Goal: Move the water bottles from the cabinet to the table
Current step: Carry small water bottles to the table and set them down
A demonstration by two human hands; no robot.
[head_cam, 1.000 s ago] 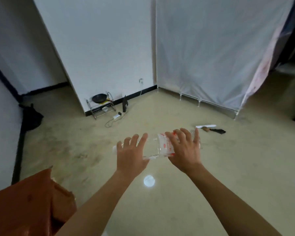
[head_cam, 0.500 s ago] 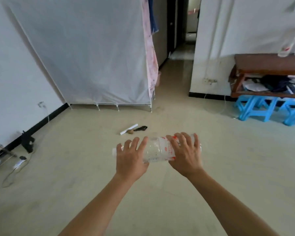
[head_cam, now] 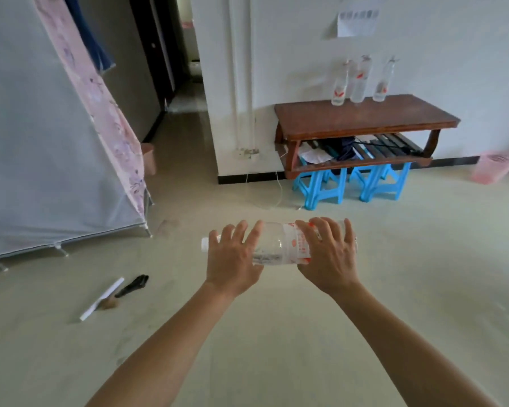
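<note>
Two hands, one bottle held level over the floor

Both hands hold a clear water bottle (head_cam: 276, 245) lying on its side at the centre of the frame, above the bare floor, with its cap end pointing left. The left hand (head_cam: 235, 257) grips the neck end and the right hand (head_cam: 328, 254) the labelled end. On each hand the fingers are spread and draped over the top of the bottle; the thumbs cannot be made out. At upper right a brown table (head_cam: 365, 121) stands against the wall with three bottles (head_cam: 360, 83) upright at its back edge, well apart from the hands. Blue stools (head_cam: 321, 186) sit under it. A fabric-covered cabinet (head_cam: 41, 142) fills the left edge.
</note>
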